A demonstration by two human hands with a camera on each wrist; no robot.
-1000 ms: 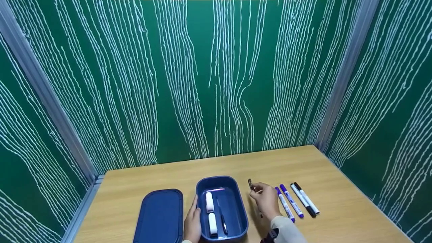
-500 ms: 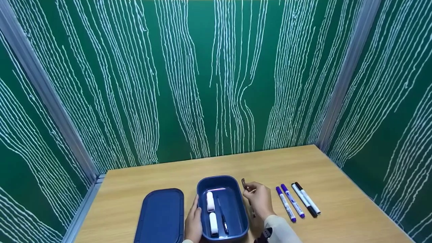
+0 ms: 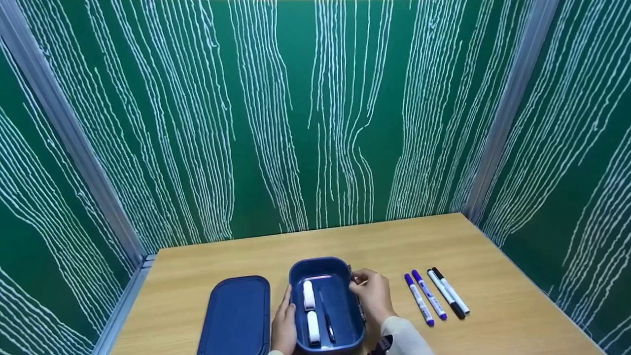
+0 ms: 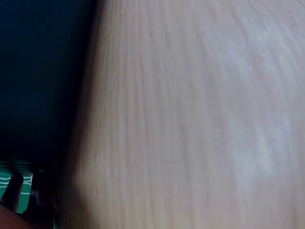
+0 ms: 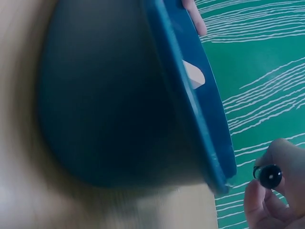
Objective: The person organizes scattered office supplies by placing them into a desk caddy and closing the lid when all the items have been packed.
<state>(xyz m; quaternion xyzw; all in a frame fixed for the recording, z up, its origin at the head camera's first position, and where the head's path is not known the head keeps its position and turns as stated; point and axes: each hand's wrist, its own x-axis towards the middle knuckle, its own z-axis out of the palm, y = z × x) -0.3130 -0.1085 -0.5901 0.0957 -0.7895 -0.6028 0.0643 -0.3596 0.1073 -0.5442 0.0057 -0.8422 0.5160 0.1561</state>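
Observation:
My left hand [image 3: 284, 323] rests along the left outer side of a deep blue box [image 3: 294, 266], fingers straight and touching its wall. My right hand [image 3: 374, 296] pinches a dark pen [image 5: 270, 176] by the box's right rim. In the head view the pen overlaps that rim; its end faces the camera in the right wrist view. Inside the box lie two white oblong things [image 3: 308, 296] with rounded ends, one behind the other. Beside them lies a slim black pen [image 3: 329, 323]. The left wrist view shows mostly tabletop, with the box's dark wall [image 4: 38, 86] at the left.
A flat blue lid [image 3: 236, 315] lies left of the box. To the right are two purple-capped markers [image 3: 419, 300] and two white markers with black caps [image 3: 446, 293]. Green panels [image 3: 256, 212] with wavy white lines stand behind the wooden table [image 3: 404, 236].
My right hand has moved left with the pen, from between the markers and the box to the box's right rim. The left hand stays at the box's side.

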